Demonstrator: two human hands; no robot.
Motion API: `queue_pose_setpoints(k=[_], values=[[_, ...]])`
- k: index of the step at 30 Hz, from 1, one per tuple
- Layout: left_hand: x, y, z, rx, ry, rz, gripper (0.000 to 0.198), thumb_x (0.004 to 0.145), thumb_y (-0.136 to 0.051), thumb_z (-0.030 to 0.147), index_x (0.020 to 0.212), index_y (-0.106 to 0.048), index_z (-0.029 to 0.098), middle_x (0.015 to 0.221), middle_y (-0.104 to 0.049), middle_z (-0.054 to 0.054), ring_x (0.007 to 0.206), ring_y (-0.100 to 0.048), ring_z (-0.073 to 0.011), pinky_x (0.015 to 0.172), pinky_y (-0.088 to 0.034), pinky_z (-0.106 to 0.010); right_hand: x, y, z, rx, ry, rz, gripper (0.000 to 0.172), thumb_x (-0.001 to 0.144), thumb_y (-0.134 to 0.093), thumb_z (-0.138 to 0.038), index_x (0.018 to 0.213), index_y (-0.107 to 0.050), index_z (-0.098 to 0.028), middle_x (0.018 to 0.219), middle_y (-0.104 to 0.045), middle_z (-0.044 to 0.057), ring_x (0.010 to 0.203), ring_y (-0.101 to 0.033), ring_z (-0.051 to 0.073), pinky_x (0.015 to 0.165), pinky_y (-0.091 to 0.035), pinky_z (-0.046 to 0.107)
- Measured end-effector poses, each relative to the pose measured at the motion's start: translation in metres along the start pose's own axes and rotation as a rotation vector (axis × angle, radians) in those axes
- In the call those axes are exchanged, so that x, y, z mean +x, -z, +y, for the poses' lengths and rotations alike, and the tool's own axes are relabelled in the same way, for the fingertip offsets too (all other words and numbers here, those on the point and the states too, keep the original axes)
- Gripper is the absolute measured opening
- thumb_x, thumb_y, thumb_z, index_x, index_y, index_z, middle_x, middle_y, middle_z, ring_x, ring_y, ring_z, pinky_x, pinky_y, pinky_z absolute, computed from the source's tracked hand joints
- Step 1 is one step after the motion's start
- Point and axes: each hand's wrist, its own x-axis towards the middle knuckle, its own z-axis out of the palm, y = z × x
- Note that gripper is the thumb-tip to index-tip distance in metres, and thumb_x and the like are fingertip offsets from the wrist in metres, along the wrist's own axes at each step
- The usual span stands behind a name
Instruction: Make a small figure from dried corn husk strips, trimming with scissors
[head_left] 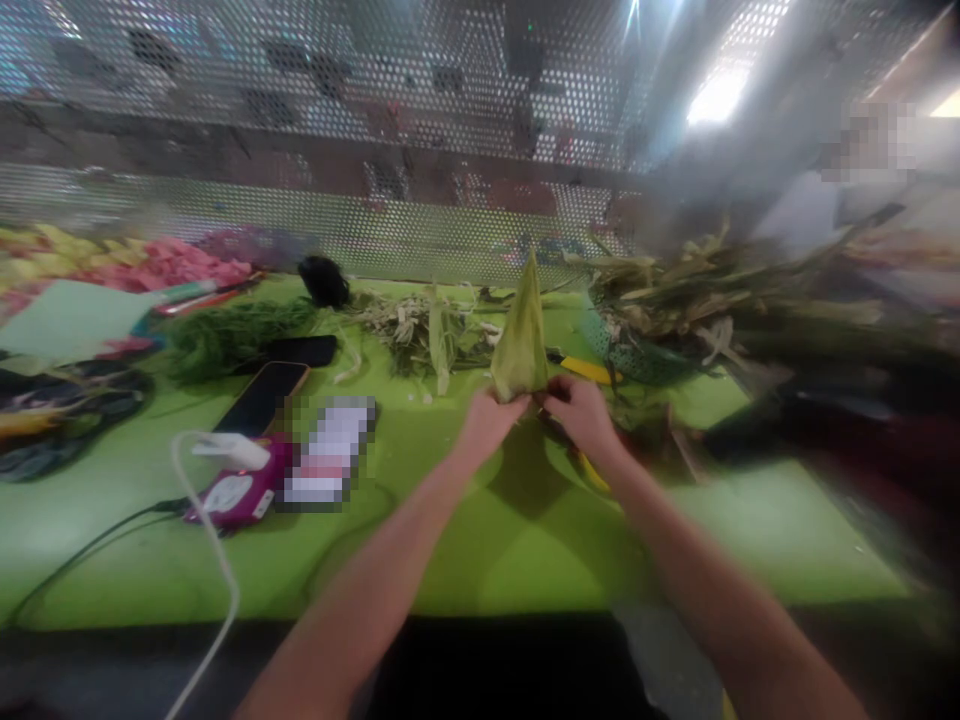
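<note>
A pale green corn husk (523,330) stands upright in front of me, its pointed tip up and its wide base down. My left hand (489,415) grips the base from the left, with fingers closed. At the base's right corner, the fingers of my right hand (576,410) are pinched together on the husk's edge. Just behind lies a pile of dry husks (401,325), with a single light green husk (440,345) leaning in it. A yellow-handled tool (589,369) rests beyond my right hand, its working end partly hidden.
A green perforated basket (645,360) heaped with dry husks (675,285) stands right. On the left are a dark phone (262,395), a purple box with a plugged-in white cable (244,495), green fibres (225,335) and pink pieces (180,265). A perforated metal panel (450,220) rises behind the green table (480,560).
</note>
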Motion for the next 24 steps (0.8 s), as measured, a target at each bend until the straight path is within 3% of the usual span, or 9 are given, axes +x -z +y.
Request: queue_pose_setpoints(k=[8, 12, 18, 24], values=[[-0.001, -0.006, -0.006, 0.052, -0.043, 0.025, 0.026, 0.074, -0.07, 0.03, 0.093, -0.07, 0.012, 0.086, -0.075, -0.011, 0.076, -0.067, -0.0201, 0.071, -0.052, -0.031, 0.0, -0.002, 0.006, -0.13, 0.061, 0.019, 0.01, 0.073, -0.062, -0.028, 0.071, -0.065, -0.018, 0.061, -0.061, -0.001, 0.059, -0.051, 0.015, 0.056, -0.032, 0.026], [0.001, -0.005, -0.008, 0.048, -0.001, 0.054, 0.024, 0.072, -0.072, 0.035, 0.081, -0.07, 0.013, 0.074, -0.072, -0.008, 0.071, -0.066, -0.0201, 0.066, -0.05, -0.03, -0.004, -0.002, -0.001, -0.181, 0.088, 0.027, 0.013, 0.076, -0.061, -0.029, 0.069, -0.065, -0.019, 0.061, -0.063, 0.0, 0.058, -0.051, 0.015, 0.056, -0.031, 0.027], [-0.001, -0.007, -0.006, 0.077, -0.07, 0.058, 0.019, 0.076, -0.067, 0.033, 0.078, -0.068, 0.014, 0.073, -0.07, -0.006, 0.063, -0.061, -0.0162, 0.058, -0.044, -0.028, -0.006, -0.002, -0.007, -0.146, 0.053, 0.032, 0.015, 0.075, -0.061, -0.032, 0.068, -0.065, -0.019, 0.062, -0.064, 0.001, 0.058, -0.051, 0.016, 0.056, -0.032, 0.028], [-0.004, -0.008, -0.006, 0.231, -0.152, 0.096, 0.021, 0.08, -0.064, 0.036, 0.082, -0.068, 0.016, 0.074, -0.068, -0.007, 0.064, -0.058, -0.0173, 0.061, -0.042, -0.03, -0.007, -0.004, -0.005, -0.151, 0.046, 0.02, 0.012, 0.075, -0.059, -0.031, 0.069, -0.063, -0.02, 0.063, -0.064, 0.001, 0.061, -0.053, 0.018, 0.059, -0.033, 0.029]])
